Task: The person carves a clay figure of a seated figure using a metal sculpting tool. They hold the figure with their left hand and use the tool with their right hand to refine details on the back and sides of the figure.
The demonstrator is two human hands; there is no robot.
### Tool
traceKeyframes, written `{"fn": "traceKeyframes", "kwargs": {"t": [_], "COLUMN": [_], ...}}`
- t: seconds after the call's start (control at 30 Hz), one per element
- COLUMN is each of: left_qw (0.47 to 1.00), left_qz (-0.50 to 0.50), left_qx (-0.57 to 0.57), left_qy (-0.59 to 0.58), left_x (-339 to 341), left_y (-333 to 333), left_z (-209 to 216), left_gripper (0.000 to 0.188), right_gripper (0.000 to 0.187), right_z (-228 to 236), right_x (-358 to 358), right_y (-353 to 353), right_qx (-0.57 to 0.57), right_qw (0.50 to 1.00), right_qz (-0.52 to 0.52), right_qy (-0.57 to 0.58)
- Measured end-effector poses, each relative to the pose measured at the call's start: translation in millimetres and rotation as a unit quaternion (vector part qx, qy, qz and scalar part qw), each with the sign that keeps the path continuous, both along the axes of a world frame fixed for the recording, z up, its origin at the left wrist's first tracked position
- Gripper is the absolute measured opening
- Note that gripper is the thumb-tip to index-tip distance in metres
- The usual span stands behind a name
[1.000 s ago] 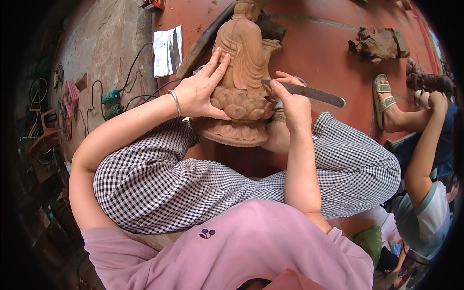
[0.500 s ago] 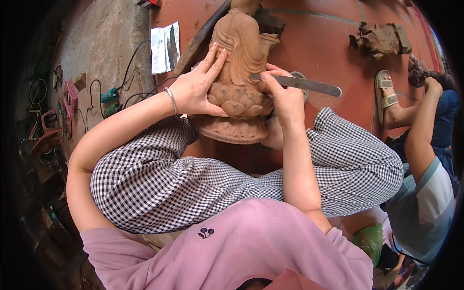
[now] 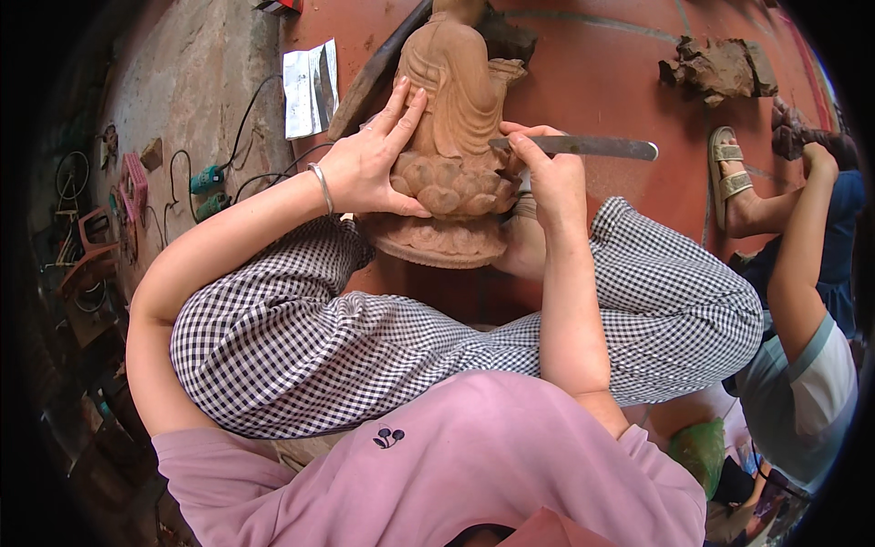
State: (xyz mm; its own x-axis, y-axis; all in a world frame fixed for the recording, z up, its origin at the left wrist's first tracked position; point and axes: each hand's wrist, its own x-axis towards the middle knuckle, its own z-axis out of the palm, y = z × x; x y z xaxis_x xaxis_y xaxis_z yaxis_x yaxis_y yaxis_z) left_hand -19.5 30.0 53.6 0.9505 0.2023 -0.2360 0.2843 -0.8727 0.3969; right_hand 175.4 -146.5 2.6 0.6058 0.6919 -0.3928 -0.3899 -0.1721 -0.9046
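— Where is the clay statue?
— Upright on the red floor, between the person's checked knees.
— And the left hand?
— Spread flat against the statue's side, grip open.
— The right hand?
— Its grip is closed around a flat metal blade, whose tip touches the statue's lotus base.

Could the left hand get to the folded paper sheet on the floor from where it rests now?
Probably yes. The left hand lies flat on the clay figure, holding nothing, and the paper sheet lies just beyond it on the same side, with bare floor between; only a dark plank lies nearby.
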Motion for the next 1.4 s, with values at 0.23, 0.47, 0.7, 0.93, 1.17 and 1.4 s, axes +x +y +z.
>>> {"fn": "traceKeyframes", "kwargs": {"t": [0.23, 0.47, 0.7, 0.93, 1.17, 1.4], "left_qw": [1.0, 0.999, 1.0, 1.0, 1.0, 0.999], "left_qz": [0.01, 0.002, -0.008, -0.002, -0.001, 0.004], "left_qx": [-0.02, -0.02, -0.019, -0.022, -0.024, -0.027], "left_qy": [0.022, 0.031, 0.011, 0.017, 0.017, 0.027], "left_x": [4, 4, 4, 2, 3, 3], "left_y": [0, 0, 2, 1, 2, 0], "left_z": [3, 5, 1, 2, 2, 2], "left_gripper": [0.151, 0.148, 0.148, 0.148, 0.148, 0.147], "right_gripper": [0.017, 0.019, 0.017, 0.019, 0.016, 0.017], "right_z": [4, 3, -2, -1, -6, -4], "right_x": [-1, -6, -4, 4, 6, -1], "right_y": [1, 0, 1, -2, 0, -1], "right_qx": [-0.02, -0.028, -0.024, 0.007, 0.012, 0.001], "right_qw": [0.992, 0.99, 0.978, 0.999, 0.999, 0.985], "right_qz": [0.023, 0.03, 0.024, 0.029, 0.032, 0.043], "right_qy": [-0.119, -0.134, -0.205, -0.042, -0.01, -0.166]}}
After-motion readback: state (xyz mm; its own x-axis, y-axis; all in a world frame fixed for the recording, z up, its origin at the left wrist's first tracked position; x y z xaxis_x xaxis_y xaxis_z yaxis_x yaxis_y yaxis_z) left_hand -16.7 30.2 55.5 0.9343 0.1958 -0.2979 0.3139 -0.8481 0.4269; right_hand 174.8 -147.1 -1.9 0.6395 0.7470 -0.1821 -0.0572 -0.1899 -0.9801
